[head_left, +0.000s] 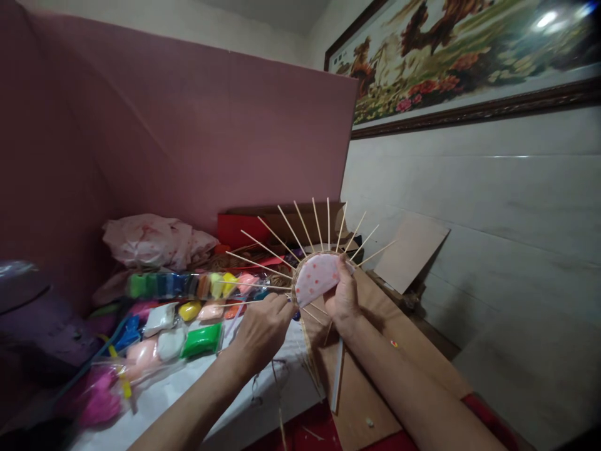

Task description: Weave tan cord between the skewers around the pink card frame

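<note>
A round disc covered in white-pink material with red dots is held up in the middle of the head view. Thin wooden sticks fan out from its edge, and brown twine is wound round the rim between them. My right hand grips the disc's right side, thumb over the front. At the lower left rim my left hand is closed in a pinch on the twine; its fingertips are partly hidden. A loose strand hangs below this hand.
Packets of coloured clay lie on white paper to the left. A brown board with a grey strip on it is under my right arm. Behind are a crumpled plastic bag, a pink partition and a leaning cardboard sheet.
</note>
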Available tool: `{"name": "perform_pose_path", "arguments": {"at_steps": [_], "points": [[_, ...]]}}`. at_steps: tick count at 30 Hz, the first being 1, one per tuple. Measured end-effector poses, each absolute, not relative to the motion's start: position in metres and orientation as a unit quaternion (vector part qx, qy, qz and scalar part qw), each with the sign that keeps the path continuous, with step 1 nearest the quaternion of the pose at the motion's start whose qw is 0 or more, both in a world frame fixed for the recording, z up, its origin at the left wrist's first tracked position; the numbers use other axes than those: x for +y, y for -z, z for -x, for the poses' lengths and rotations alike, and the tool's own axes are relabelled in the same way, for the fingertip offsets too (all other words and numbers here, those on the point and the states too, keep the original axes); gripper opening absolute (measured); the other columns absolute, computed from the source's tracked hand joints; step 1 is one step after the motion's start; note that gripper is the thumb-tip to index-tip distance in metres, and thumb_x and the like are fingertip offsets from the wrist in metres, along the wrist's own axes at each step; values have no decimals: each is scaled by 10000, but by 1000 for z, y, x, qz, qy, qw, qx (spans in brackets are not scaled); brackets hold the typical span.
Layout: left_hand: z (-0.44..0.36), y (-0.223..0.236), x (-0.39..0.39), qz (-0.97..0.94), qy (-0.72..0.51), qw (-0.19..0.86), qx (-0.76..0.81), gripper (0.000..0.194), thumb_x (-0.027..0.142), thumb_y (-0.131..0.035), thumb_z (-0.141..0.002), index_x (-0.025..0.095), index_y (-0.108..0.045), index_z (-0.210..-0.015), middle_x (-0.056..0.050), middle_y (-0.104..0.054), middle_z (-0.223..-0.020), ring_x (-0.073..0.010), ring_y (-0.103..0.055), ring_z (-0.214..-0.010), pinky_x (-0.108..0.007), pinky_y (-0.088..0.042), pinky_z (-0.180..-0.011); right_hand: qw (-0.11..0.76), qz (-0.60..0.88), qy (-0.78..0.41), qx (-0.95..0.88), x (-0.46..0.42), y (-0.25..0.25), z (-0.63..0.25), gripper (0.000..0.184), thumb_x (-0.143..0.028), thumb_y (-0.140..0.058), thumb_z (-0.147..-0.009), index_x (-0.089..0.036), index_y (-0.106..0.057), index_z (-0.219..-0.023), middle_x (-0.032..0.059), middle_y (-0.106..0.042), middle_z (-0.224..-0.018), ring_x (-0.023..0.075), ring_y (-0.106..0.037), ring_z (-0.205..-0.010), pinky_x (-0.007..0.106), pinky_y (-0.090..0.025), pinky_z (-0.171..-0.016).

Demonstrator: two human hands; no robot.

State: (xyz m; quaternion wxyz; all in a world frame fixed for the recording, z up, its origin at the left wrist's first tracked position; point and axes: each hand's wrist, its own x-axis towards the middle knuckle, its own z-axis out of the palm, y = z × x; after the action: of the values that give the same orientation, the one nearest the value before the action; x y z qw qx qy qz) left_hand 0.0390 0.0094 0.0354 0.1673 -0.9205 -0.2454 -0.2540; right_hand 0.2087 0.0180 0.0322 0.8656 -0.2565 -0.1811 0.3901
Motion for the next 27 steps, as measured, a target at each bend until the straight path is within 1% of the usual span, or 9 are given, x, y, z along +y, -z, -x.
{"name": "perform_pose_path", "arguments": {"at_steps": [4, 8, 11, 15, 18, 20, 23, 25, 27], "points": [[-37, -41, 11, 903, 298, 185, -248, 115, 157, -458, -826, 172, -568, -795, -13, -555, -680, -161, -490, -657, -273, -313, -551, 835, 217, -483, -151, 13, -38, -203, 235, -340, -688, -624, -202, -587, -786, -43, -658, -692, 114, -586, -611, 251, -471, -580], [-38, -45, 7, 897, 305, 203, -247, 122, 163, -459, -825, 181, -560, -759, -6, -536, -650, -160, -476, -633, -277, -293, -537, 792, 196, -562, -136, 8, -40, -193, 264, -291, -734, -578, -192, -616, -793, -29, -672, -667, 112, -590, -621, 236, -472, -605], [-38, -47, 6, 891, 311, 216, -252, 129, 163, -460, -823, 184, -553, -736, -8, -531, -652, -161, -468, -629, -280, -282, -542, 759, 189, -605, -149, 6, -37, -187, 281, -220, -760, -540, -189, -625, -784, -37, -670, -639, 107, -590, -611, 229, -473, -608], [-33, -51, 8, 863, 328, 248, -294, 147, 149, -465, -811, 188, -549, -698, -12, -523, -636, -165, -459, -619, -286, -269, -551, 737, 230, -598, -215, 5, -31, -183, 265, -192, -766, -538, -181, -624, -762, -33, -676, -654, 118, -594, -587, 263, -489, -596], [-29, -53, 10, 842, 329, 272, -330, 163, 154, -463, -808, 191, -546, -672, -15, -520, -621, -170, -460, -618, -290, -264, -555, 716, 255, -588, -277, 5, -27, -178, 209, -249, -737, -596, -148, -628, -743, -2, -666, -605, 129, -595, -536, 274, -494, -561], [-28, -52, 10, 830, 332, 273, -355, 196, 179, -454, -816, 189, -537, -639, -19, -527, -617, -171, -469, -628, -289, -268, -561, 707, 245, -590, -304, 4, -23, -173, 232, -290, -717, -622, -132, -633, -770, 21, -668, -610, 145, -609, -539, 283, -498, -555], [-31, -52, 10, 807, 350, 225, -419, 253, 269, -454, -822, 188, -543, -600, -26, -546, -595, -179, -499, -648, -282, -278, -561, 703, 233, -597, -307, 1, -20, -165, 298, -341, -705, -633, -131, -630, -830, 46, -679, -651, 170, -630, -576, 303, -502, -557], [-34, -52, 8, 790, 360, 144, -474, 251, 316, -470, -811, 193, -583, -624, -25, -577, -603, -174, -527, -643, -268, -285, -544, 699, 232, -605, -302, 0, -19, -160, 319, -355, -703, -633, -133, -626, -849, 54, -684, -670, 179, -635, -597, 309, -502, -557], [-39, -52, 4, 786, 352, 48, -506, 220, 313, -472, -807, 206, -623, -687, -18, -611, -624, -156, -548, -614, -249, -294, -523, 697, 234, -612, -294, -1, -17, -157, 328, -359, -711, -623, -132, -625, -844, 58, -684, -683, 177, -634, -600, 301, -498, -550]]}}
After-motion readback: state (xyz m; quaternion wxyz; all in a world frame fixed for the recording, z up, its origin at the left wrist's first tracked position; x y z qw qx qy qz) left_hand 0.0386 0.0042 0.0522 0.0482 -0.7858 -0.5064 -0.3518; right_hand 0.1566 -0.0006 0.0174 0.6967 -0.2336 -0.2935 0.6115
